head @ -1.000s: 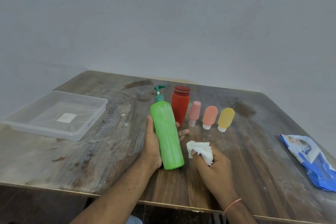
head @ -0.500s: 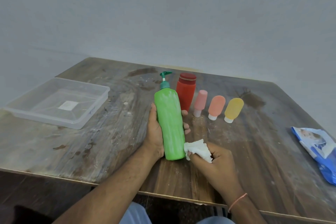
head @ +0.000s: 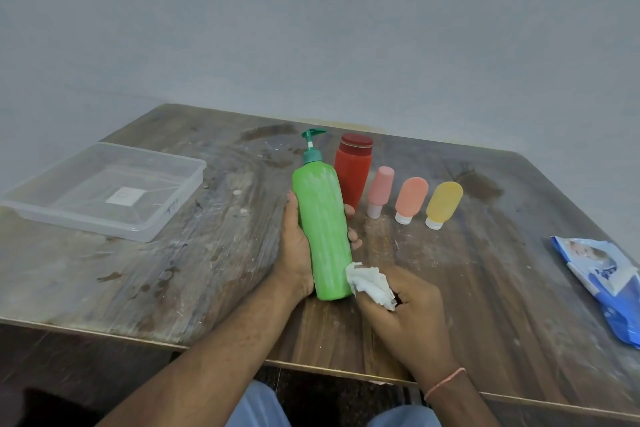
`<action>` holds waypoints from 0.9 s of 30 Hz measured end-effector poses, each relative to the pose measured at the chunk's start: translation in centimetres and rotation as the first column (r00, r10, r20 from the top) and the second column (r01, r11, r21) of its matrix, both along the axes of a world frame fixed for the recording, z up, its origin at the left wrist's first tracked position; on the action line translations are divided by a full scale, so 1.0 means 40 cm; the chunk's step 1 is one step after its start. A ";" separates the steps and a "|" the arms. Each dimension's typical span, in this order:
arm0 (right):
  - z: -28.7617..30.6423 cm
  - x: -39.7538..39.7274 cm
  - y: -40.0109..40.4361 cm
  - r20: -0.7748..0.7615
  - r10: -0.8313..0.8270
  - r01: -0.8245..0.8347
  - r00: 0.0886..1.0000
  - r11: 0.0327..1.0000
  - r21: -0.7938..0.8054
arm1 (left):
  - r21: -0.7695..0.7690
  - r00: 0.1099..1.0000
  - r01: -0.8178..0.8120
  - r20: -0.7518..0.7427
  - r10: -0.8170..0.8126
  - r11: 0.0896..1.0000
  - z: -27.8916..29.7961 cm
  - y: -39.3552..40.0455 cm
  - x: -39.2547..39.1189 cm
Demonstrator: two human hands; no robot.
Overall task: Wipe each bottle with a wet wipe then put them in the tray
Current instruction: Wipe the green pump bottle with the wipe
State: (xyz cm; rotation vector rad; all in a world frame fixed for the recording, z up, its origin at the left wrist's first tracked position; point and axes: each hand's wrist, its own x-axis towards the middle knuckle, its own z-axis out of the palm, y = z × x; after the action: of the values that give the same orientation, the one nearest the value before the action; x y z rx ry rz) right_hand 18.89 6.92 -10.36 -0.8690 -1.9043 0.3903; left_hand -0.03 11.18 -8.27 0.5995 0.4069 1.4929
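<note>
My left hand (head: 294,250) grips a tall green pump bottle (head: 322,225) from behind, holding it nearly upright over the table. My right hand (head: 405,315) pinches a crumpled white wet wipe (head: 369,282) against the bottle's lower right side. Behind stand a red bottle (head: 353,173), a pink bottle (head: 380,189), an orange bottle (head: 411,198) and a yellow bottle (head: 443,203) in a row. A clear plastic tray (head: 166,222) with nothing in it lies at the left of the table.
A blue pack of wet wipes (head: 602,281) lies near the table's right edge. The worn wooden table (head: 207,270) ends close to my body at the front. A grey wall stands right behind the table.
The wipe has slid down to the bottle's lower right side. The bottle stays in my left hand, tilted slightly more upright.
</note>
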 end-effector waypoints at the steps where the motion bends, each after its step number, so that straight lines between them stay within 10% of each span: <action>1: 0.008 -0.006 -0.009 0.013 0.013 -0.013 1.000 0.999 0.041 | -0.001 1.000 -0.001 -0.007 0.001 1.000 0.000 -0.001 0.000; 27: -0.005 -0.039 -0.062 0.341 -0.256 0.055 0.905 0.863 0.503 | 0.116 0.857 -0.261 -0.430 0.285 0.958 0.001 -0.033 0.039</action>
State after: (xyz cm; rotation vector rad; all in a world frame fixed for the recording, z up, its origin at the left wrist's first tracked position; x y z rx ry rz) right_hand 17.31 4.42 -10.55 -0.7917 -2.1405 -0.3929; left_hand 1.53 9.86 -8.23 0.9643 0.8377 1.6366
